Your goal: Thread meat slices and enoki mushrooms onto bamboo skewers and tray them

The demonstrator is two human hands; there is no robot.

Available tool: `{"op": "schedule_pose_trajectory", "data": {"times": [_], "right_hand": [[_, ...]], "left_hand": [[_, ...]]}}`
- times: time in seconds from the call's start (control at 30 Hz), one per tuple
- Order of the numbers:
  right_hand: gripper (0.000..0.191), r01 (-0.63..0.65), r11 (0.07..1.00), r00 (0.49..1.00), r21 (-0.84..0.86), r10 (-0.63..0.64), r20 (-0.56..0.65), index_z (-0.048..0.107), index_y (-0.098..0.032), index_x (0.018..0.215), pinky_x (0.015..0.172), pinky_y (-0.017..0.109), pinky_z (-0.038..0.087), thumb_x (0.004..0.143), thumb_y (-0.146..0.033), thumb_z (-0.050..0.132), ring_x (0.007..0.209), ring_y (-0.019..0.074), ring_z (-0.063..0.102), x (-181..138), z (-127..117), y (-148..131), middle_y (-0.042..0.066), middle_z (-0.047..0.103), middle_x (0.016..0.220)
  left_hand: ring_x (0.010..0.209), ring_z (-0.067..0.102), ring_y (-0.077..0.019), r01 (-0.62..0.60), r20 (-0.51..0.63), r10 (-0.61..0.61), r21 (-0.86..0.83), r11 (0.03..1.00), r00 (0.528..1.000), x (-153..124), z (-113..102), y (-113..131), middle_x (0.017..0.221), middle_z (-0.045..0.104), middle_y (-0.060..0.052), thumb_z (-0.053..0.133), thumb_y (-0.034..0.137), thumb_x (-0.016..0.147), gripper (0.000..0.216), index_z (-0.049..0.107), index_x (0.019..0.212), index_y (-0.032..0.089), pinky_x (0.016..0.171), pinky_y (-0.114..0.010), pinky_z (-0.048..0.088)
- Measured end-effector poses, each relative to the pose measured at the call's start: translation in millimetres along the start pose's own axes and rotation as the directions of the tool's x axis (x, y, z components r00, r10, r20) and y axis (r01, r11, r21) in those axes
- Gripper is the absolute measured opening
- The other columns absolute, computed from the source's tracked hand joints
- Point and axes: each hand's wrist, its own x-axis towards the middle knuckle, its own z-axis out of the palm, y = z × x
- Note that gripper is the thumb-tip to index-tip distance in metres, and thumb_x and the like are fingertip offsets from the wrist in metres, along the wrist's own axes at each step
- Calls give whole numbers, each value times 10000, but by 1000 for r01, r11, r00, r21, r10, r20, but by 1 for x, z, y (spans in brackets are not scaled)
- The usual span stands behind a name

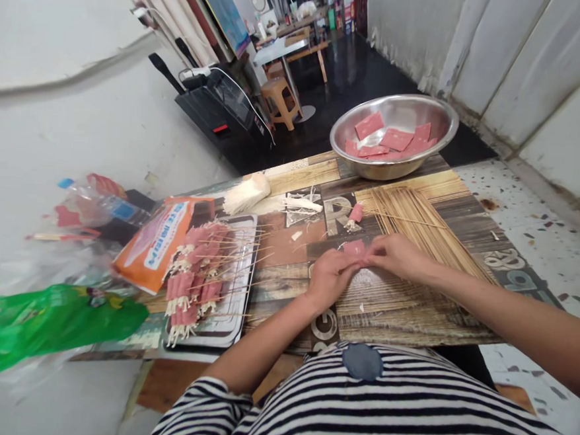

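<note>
Wood-print table (412, 319) near white wall. Left hand (329, 278) and right hand (397, 255) meet mid-table — both grips pinched shut on pink meat slice (354, 249). Bamboo skewers (419, 220) beside right hand; steel bowl (440, 125) behind — finished skewers on tray (236, 320) at left.

Place: I read this as a small street-food prep spot.
Evidence: steel bowl (394, 135) of meat slices at the bench (412, 319) far edge, bamboo skewers (418, 226), tray (237, 306) of finished skewers at its left edge.
Beyond: stool (281, 101), tables.
</note>
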Motion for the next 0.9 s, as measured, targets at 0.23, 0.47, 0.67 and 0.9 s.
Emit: {"op": "schedule_pose_trajectory", "data": {"times": [0.23,0.47,0.67,0.9], "right_hand": [[145,-203,979,977,-13,203,65,749,-178,725,567,240,377,736,-317,711,646,145,610,7,-7,-9,4,706,684],[196,-109,988,986,-108,121,112,750,-190,708,543,247,348,788,-331,639,601,135,559,10,-6,-2,-7,658,617],[350,312,863,918,-397,-382,-109,687,-187,1060,746,332,432,985,-295,363,867,205,565,-25,15,-2,88,676,958],[362,472,695,833,-542,-553,18,627,-104,1047,776,377,451,1005,-192,279,857,214,525,-28,28,1,130,630,942]], "left_hand": [[804,637,-140,-147,51,143,88,985,988,-3,-4,-2,943,738,-50,496,255,969,233,702,1069,208,739,-289,511],[802,604,-162,-118,142,81,281,952,987,-5,-3,-2,922,698,-72,467,311,977,277,703,1057,189,725,-293,511],[745,566,-164,-97,153,62,234,967,986,8,-8,3,812,693,-59,503,316,959,273,749,904,211,693,-302,486],[750,575,-159,-31,121,16,124,992,993,11,-9,-6,775,681,-41,587,322,915,203,768,870,241,703,-304,481]]}}
